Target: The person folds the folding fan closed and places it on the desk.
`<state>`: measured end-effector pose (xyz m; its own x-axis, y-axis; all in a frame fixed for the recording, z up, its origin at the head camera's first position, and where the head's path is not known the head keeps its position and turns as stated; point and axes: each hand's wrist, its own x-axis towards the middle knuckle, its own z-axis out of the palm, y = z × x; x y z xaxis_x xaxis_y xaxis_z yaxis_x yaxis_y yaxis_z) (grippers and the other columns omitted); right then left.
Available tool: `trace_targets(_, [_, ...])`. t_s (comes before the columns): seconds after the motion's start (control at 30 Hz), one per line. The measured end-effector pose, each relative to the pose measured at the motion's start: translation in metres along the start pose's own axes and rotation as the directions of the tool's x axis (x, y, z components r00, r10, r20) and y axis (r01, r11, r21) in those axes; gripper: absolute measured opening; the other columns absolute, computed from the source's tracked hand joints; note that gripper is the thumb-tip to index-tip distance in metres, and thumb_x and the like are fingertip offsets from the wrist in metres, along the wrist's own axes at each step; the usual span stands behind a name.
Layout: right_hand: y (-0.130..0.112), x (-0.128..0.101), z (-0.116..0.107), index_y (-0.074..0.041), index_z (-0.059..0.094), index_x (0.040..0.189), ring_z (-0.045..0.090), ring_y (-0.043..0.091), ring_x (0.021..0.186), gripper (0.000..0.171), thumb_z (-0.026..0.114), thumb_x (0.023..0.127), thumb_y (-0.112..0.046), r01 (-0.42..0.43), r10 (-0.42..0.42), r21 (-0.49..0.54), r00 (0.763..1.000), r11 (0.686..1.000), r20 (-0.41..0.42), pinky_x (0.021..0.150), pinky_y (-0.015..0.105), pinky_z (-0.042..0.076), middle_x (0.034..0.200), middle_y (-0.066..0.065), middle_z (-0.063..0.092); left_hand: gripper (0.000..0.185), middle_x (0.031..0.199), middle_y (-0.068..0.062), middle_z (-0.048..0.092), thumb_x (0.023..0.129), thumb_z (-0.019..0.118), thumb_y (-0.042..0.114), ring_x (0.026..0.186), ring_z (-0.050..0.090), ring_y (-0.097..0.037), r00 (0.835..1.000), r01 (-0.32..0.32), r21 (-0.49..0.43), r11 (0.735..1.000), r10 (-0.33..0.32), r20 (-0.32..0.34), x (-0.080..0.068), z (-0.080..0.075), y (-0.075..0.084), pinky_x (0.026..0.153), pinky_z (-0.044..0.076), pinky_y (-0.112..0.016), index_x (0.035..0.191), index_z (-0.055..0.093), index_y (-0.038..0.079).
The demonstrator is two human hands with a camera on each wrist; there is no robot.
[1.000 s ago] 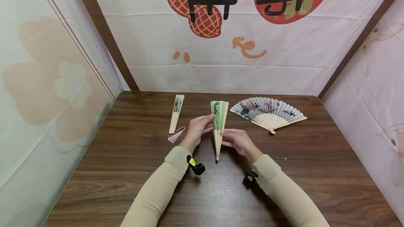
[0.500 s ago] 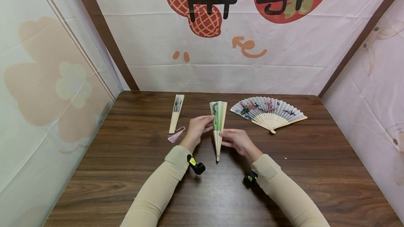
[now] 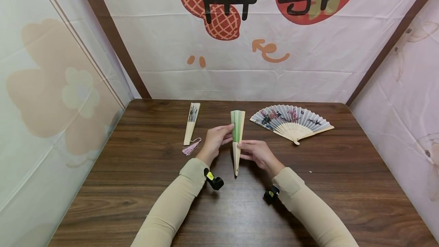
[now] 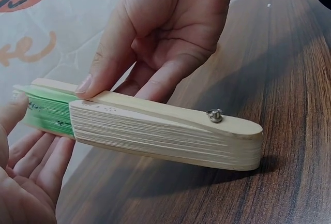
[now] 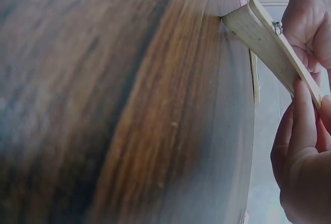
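Note:
A green folding fan with pale wooden sticks stands nearly folded over the middle of the brown table, its riveted end near the wood. My left hand holds the green leaf from the left, thumb and fingers around its edge. My right hand pinches the sticks lower down on the right. In the left wrist view the stacked sticks and the rivet are plain, with my right hand's thumb on the top guard and my left hand's fingers under the leaf. The right wrist view shows the guard held by my right hand.
A closed fan with a pink tassel lies at the back left. A spread grey fan painted with blossoms lies at the back right. Cloth walls close in the table at the back and on both sides.
The green fan has folded narrower: its painted panel no longer shows and the leaf is a slim green strip. Both hands keep their places on it.

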<state>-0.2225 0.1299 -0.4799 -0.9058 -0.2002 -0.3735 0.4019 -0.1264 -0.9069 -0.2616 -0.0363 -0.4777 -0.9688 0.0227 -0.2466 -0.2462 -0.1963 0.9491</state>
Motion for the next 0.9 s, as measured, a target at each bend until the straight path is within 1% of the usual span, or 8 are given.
trace_targets(0.17, [-0.0014,-0.0001,0.0021,0.014,0.058,0.128,0.070,0.010,0.084,0.036,0.064,0.095,-0.002,-0.005,0.005,0.000,1.000,1.000,-0.007,0.082,0.033,0.064,0.089,-0.002,0.074,0.036,0.105,-0.012,0.075,0.088,0.077,0.023,0.091,0.072,-0.017,1.000,-0.004,0.017,1.000,0.004,0.010,0.0005,-0.0006,-0.0008,0.084,0.063,-0.031,0.112,0.072,-0.004])
trace_targets(0.5, [-0.0029,-0.0013,0.0043,0.013,0.063,0.121,0.071,0.012,0.081,0.031,0.066,0.094,-0.001,-0.015,0.015,0.005,1.000,1.000,-0.014,0.081,0.035,0.064,0.085,-0.001,0.074,0.036,0.102,-0.011,0.075,0.088,0.077,0.020,0.085,0.072,-0.013,1.000,0.014,0.024,1.000,-0.015,0.009,0.0007,-0.0010,-0.0003,0.082,0.063,-0.030,0.115,0.071,-0.003])
trace_targets(0.67, [-0.0032,-0.0019,0.0051,0.013,0.063,0.121,0.071,0.013,0.080,0.031,0.066,0.093,-0.001,-0.008,0.008,-0.002,1.000,1.000,-0.016,0.081,0.036,0.064,0.084,0.000,0.074,0.040,0.102,-0.009,0.075,0.088,0.077,0.020,0.086,0.071,-0.013,1.000,0.017,0.024,1.000,-0.017,0.012,0.0002,-0.0017,-0.0003,0.083,0.063,-0.029,0.118,0.069,-0.004])
trace_targets(0.77, [-0.0026,-0.0017,0.0051,0.013,0.062,0.121,0.072,0.013,0.080,0.032,0.067,0.093,-0.001,-0.007,0.006,-0.011,1.000,1.000,-0.021,0.083,0.037,0.063,0.083,0.000,0.074,0.041,0.105,-0.012,0.075,0.089,0.076,0.020,0.088,0.071,-0.014,1.000,0.019,0.036,0.999,-0.020,0.022,-0.0002,-0.0022,0.0004,0.084,0.063,-0.031,0.120,0.068,-0.005])
trace_targets(0.9, [-0.0020,-0.0010,0.0054,0.013,0.063,0.120,0.072,0.013,0.079,0.031,0.067,0.093,-0.001,-0.006,0.005,-0.020,1.000,1.000,-0.027,0.085,0.040,0.063,0.084,0.001,0.074,0.039,0.104,-0.012,0.075,0.088,0.077,0.019,0.087,0.071,-0.014,1.000,0.021,0.034,0.999,-0.022,0.010,-0.0003,-0.0021,-0.0003,0.084,0.063,-0.031,0.119,0.069,-0.004])
